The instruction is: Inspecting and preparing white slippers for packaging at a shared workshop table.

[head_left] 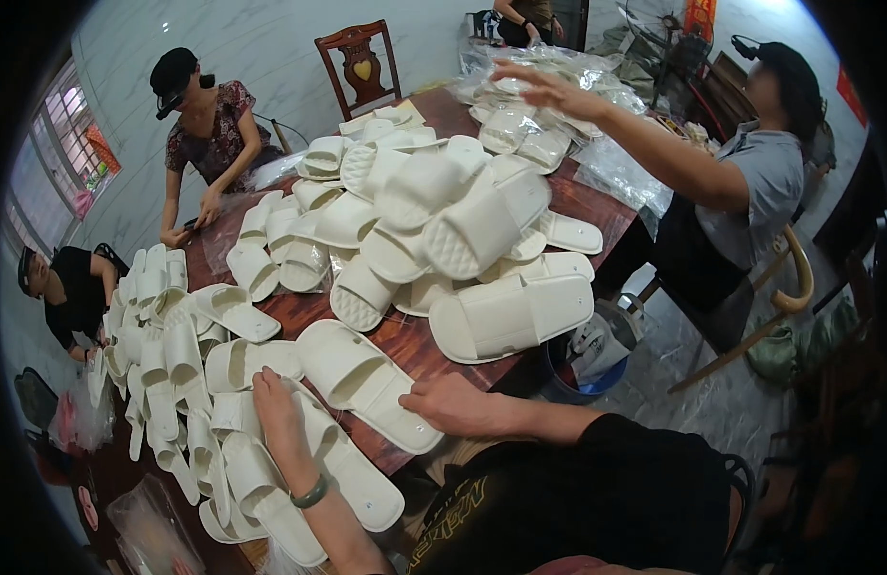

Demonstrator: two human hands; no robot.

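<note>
A white slipper (367, 383) with a wide strap lies at the table's near edge, in front of me. My right hand (453, 402) is closed, its fingers pinching this slipper's edge near the heel end. My left hand (278, 412) reaches over the left pile with its fingertips together against the slippers. What they grip, if anything, is hidden. Beneath my left wrist, which wears a green bangle (310, 494), another white slipper (352, 470) points toward me. A large heap of white slippers (414, 206) covers the table's middle, and a second pile (165, 355) spreads along the left.
The dark red wooden table (314, 313) shows between the piles. Bagged slippers (549, 105) lie at its far right. A blue bucket (582, 374) stands beside the right edge. Several co-workers sit or stand around; the one at right holds an arm (635, 134) over the table.
</note>
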